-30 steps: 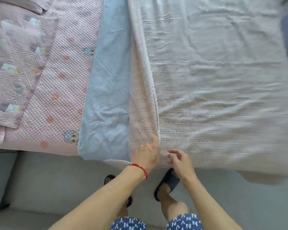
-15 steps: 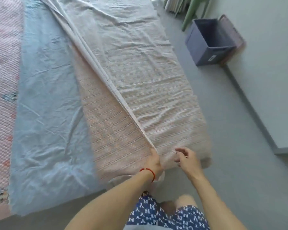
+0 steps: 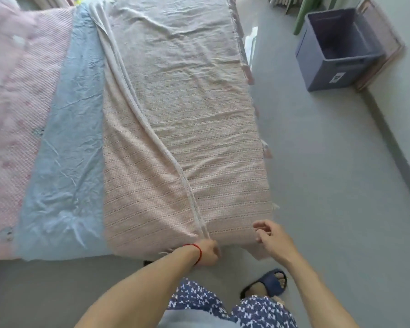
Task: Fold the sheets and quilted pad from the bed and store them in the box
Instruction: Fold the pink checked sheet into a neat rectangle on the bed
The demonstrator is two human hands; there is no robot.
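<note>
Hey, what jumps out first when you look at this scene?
A beige woven sheet lies folded lengthwise on the bed, the left hand gripping its edge at the near end. The right hand hovers beside it. An open blue box stands on the floor, far right.

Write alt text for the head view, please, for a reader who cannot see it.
A person's left hand grips the near edge of a pinkish woven sheet folded lengthwise on a bed, while the right hand hovers beside it with loosely curled fingers. A blue sheet lies underneath; an open blue box stands on the floor.
</note>
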